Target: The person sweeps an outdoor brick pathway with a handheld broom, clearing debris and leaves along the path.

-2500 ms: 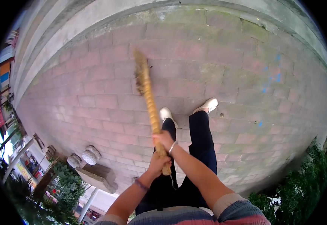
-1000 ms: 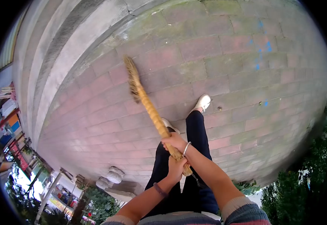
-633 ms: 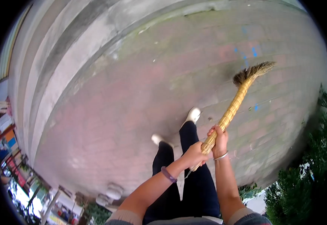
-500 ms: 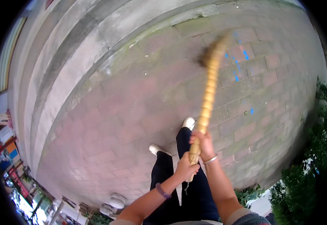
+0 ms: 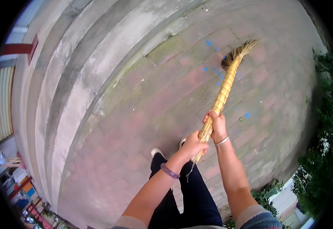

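Note:
A straw broom (image 5: pixel 227 86) with a thick, bound yellow handle slants up and to the right over the paving. Its dark, frayed bristles fan out at the far end, close to some blue marks (image 5: pixel 220 75) on the bricks. Wrapped round the bottom of the handle is my left hand (image 5: pixel 194 145), with a purple bangle on its wrist. My right hand (image 5: pixel 216 124), with a silver bracelet on the wrist, grips the handle just above it. A thin string hangs from the handle's lower end.
Curved concrete steps (image 5: pixel 86 72) rise at the left. Brick paving (image 5: pixel 143 126) spreads around my white shoes. Green bushes (image 5: pixel 319 164) line the right edge. Shelves with colourful goods (image 5: pixel 25 189) show at the lower left, below a ribbed panel (image 5: pixel 2 103).
The broom has swung to the right, and its bristles, blurred before, now look sharp. Both hands have moved up in view, still on the handle. The view has shifted, showing more of the steps.

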`<state>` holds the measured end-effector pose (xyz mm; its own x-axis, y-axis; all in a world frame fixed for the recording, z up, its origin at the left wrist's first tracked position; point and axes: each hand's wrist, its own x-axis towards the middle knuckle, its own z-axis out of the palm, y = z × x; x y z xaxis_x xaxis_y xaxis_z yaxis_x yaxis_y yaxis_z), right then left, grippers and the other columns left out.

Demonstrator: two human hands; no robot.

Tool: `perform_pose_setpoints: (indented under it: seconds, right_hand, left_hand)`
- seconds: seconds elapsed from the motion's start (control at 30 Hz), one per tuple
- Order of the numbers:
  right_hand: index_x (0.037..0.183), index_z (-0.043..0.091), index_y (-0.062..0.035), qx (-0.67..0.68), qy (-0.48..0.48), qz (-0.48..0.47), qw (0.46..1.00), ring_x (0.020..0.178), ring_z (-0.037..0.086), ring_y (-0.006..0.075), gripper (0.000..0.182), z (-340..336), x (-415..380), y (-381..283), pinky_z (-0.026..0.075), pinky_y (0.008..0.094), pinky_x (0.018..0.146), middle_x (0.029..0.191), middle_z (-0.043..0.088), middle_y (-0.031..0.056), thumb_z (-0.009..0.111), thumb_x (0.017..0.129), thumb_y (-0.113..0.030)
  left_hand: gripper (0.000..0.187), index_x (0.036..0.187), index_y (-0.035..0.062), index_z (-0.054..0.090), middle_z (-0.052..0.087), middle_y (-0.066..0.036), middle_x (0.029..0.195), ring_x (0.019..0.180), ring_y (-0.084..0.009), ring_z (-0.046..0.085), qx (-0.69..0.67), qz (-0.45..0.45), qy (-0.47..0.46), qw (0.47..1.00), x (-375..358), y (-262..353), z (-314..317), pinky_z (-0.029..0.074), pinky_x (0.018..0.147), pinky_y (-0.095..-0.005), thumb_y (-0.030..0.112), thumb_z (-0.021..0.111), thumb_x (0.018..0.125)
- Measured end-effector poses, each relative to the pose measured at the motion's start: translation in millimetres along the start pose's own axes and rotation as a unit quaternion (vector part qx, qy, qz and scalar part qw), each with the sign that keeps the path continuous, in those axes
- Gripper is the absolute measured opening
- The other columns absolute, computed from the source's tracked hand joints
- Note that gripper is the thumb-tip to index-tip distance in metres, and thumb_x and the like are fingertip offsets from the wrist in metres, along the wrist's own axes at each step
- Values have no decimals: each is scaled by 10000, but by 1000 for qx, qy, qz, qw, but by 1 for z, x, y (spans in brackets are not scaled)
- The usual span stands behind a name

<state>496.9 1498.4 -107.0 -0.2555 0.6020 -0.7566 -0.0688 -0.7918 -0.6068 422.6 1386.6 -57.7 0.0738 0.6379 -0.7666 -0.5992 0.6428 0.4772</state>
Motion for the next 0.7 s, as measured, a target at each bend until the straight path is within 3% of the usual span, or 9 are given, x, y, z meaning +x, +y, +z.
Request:
perform_pose_setpoints:
  seconds: [0.03, 0.1, 0.17, 0.23, 0.3, 0.4, 0.5, 0.63, 0.7]
  right_hand:
    - [788, 490, -3, -12, -16, 13, 1000, 494, 535, 155, 122, 3, 0, -6, 463, 266, 447, 615, 531, 66, 571, 795, -95]
    - [815, 499, 9, -24, -47, 35, 998, 500, 542, 153, 127, 15, -10, -5, 470, 264, 450, 622, 538, 68, 573, 796, -93]
    - [859, 512, 27, -28, -134, 128, 982, 512, 553, 150, 151, 35, -11, 8, 476, 259, 453, 640, 552, 74, 588, 790, -83]
    - [880, 521, 32, 16, -184, 198, 963, 516, 556, 141, 172, 60, 0, 25, 481, 262, 458, 656, 562, 75, 608, 775, -73]
    - [877, 520, 34, -59, -195, 195, 959, 511, 550, 139, 170, 75, 14, 27, 474, 262, 457, 646, 560, 67, 604, 778, -76]
    - [872, 517, 31, 86, -35, 187, 978, 497, 540, 146, 165, 67, 16, 3, 463, 260, 460, 627, 555, 63, 600, 780, -79]
    - [843, 512, 21, 125, 102, 50, 986, 503, 540, 147, 157, 66, 15, -50, 465, 263, 466, 626, 550, 60, 608, 780, -86]
    - [973, 430, -17, 264, 202, -121, 935, 612, 570, 138, 263, 57, -13, -91, 495, 257, 541, 748, 569, 78, 616, 799, -83]
    - [1015, 397, -43, 326, 208, -107, 916, 628, 570, 138, 309, 58, -46, -88, 499, 259, 574, 756, 564, 72, 617, 799, -65]
  left_hand:
    - [292, 920, 8, 410, 496, -62, 699, 518, -138, 537, 68, 4, 20, 997, -3, 2, 7, 452, 441, -273, -19, 583, 687]
    - [311, 949, 13, 407, 501, -63, 712, 534, -140, 545, 29, 28, 106, 994, -14, -17, 18, 468, 452, -277, -17, 580, 693]
    - [341, 1001, 35, 407, 516, -64, 759, 559, -145, 565, 6, 32, 204, 978, -28, -20, 25, 492, 483, -276, -21, 564, 703]
    - [287, 983, 24, 450, 535, -61, 785, 625, -163, 586, -76, 46, 181, 979, -24, -6, 9, 510, 556, -294, -39, 529, 714]
    - [276, 986, 1, 485, 566, -77, 832, 659, -175, 592, -144, -3, 118, 983, -15, 14, -10, 511, 619, -300, -59, 507, 718]
    - [260, 955, -2, 460, 551, -80, 761, 605, -168, 583, -10, -84, 1, 996, -6, 51, -20, 503, 547, -292, -57, 519, 708]
    - [273, 927, -4, 422, 531, -82, 709, 529, -155, 559, 112, -148, -71, 980, 16, 124, -14, 485, 465, -272, -48, 551, 690]
    - [300, 930, 8, 392, 518, -68, 703, 541, -153, 562, 251, -145, -177, 941, 21, 176, 12, 490, 478, -267, -32, 575, 696]
    - [293, 939, 20, 400, 519, -63, 709, 558, -149, 556, 285, -156, -228, 918, 12, 160, 12, 484, 496, -271, -28, 574, 708]
